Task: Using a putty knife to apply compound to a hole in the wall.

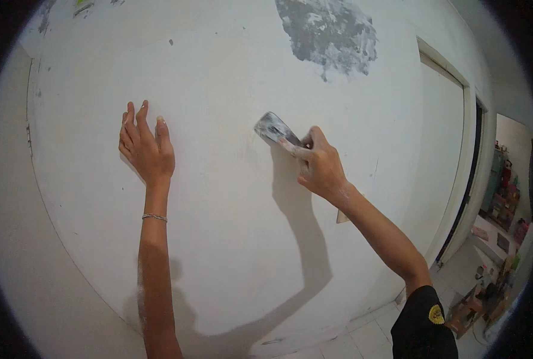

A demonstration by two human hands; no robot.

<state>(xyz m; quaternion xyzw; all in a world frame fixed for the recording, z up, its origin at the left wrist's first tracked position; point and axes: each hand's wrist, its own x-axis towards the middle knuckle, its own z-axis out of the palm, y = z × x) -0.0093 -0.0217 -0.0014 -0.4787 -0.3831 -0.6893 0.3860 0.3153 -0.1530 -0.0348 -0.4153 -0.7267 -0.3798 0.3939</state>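
Observation:
My left hand [147,143] is raised against the white wall [218,179], fingers apart and nothing in it. It appears to rest on the wall, though the exact contact is hard to tell. Farther right, my right hand [321,161] is closed round the handle of a putty knife [272,127]. The knife's broad metal blade is smeared with whitish paste and points up and left, at or very near the wall. Whitish smears also mark the fingers of my right hand. Above the knife, a rough grey patch [332,36] with white streaks shows on the wall.
Right of the work area is a doorway [452,155] with a pale frame. Beyond it, assorted household things [500,257] are piled on the tiled floor [368,338]. At the left, the wall meets another wall at a corner. A small tan piece [342,217] shows behind my right forearm.

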